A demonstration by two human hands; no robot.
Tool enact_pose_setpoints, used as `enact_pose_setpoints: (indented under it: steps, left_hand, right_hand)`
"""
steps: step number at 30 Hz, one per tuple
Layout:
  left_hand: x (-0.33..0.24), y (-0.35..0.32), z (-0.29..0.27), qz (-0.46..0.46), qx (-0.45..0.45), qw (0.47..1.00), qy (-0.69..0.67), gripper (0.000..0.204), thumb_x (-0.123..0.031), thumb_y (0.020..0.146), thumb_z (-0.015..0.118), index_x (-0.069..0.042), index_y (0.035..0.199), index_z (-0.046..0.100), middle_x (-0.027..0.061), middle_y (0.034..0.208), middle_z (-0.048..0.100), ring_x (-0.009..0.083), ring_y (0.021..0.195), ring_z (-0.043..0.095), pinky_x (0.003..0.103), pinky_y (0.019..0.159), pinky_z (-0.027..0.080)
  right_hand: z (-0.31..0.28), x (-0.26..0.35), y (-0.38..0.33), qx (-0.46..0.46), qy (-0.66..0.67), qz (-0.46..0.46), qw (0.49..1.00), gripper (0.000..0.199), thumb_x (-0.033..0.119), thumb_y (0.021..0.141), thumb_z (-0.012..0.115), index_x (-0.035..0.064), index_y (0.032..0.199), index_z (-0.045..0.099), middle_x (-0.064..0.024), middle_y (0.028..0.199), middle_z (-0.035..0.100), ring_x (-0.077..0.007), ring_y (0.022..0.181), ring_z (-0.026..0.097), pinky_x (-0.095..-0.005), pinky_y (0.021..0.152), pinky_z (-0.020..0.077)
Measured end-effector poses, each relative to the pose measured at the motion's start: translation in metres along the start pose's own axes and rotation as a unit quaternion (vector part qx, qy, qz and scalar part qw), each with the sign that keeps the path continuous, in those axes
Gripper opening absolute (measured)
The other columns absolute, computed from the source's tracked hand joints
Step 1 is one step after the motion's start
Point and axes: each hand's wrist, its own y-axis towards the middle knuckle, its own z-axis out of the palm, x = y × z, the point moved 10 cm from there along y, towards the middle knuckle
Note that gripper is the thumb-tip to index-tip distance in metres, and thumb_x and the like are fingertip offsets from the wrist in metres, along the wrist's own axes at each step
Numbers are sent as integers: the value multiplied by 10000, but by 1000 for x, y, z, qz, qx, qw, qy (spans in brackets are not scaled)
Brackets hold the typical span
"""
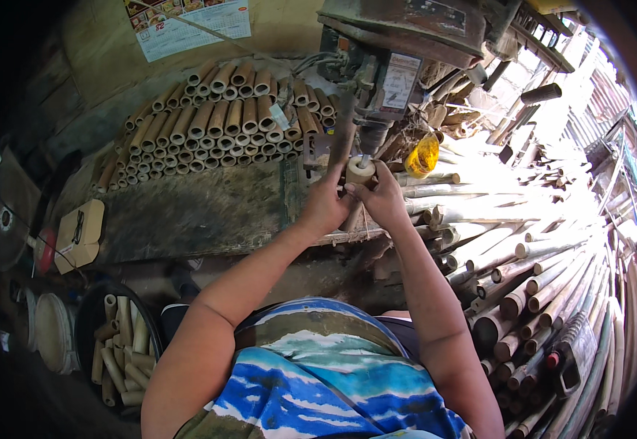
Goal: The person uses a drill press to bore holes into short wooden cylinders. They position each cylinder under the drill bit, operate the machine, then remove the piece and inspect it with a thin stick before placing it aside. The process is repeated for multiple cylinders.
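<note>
Fingers (349, 189) of both hands close around a short pale bamboo section (359, 171), pinching it between them. Left hand (323, 207) grips from eight o'clock, right hand (384, 201) from four o'clock, both equally close and touching it. The piece stands upright at the far edge of the counter (201, 212), long axis vertical, its open cut end pointing up at the drill bit (364, 157) of the machine (399, 51) at twelve o'clock. Stacked bamboo tubes (216, 121) sit at ten o'clock.
</note>
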Motion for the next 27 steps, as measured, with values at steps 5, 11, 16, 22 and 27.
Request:
enact_pose_setpoints:
  steps: [5, 11, 16, 22, 27]
  left_hand:
    - [-25, 12, -10, 51, -40, 998, 21, 583, -236, 887, 723, -92, 1404, 495, 230, 1025, 704, 375, 865, 706, 435, 731, 540]
    - [-10, 10, -2, 9, -17, 998, 52, 591, -206, 892, 706, -104, 1424, 470, 243, 1046, 695, 428, 925, 687, 472, 774, 544]
    - [21, -15, 15, 22, 25, 997, 67, 631, -122, 868, 673, -122, 1453, 436, 265, 1096, 681, 463, 1013, 655, 500, 825, 541]
    - [67, -33, 28, -62, 63, 993, 81, 617, -136, 887, 702, -106, 1450, 452, 213, 1219, 673, 381, 1148, 651, 425, 911, 534]
    - [61, -58, 38, 1, 70, 998, -6, 576, -80, 850, 693, -76, 1386, 479, 226, 1195, 660, 395, 1110, 648, 445, 929, 526]
  right_hand:
    - [-11, 12, 12, -32, 106, -24, 994, 489, 198, 801, 819, -9, 1173, 578, -151, 978, 700, -268, 868, 689, -379, 789, 533]
    - [-6, -3, 11, -28, 124, -22, 992, 531, 232, 813, 814, -12, 1207, 554, -190, 1009, 704, -301, 920, 706, -403, 814, 541]
    - [13, -23, -26, -22, 86, 34, 995, 606, 251, 768, 856, 6, 1221, 537, -186, 979, 705, -317, 903, 703, -411, 789, 542]
    - [33, -54, -43, 16, 48, 92, 994, 599, 213, 748, 857, 12, 1220, 548, -168, 951, 702, -296, 865, 695, -400, 775, 542]
    - [54, -86, -74, 32, 121, 136, 983, 651, 167, 731, 859, 27, 1281, 539, -143, 1041, 692, -240, 909, 674, -369, 811, 538]
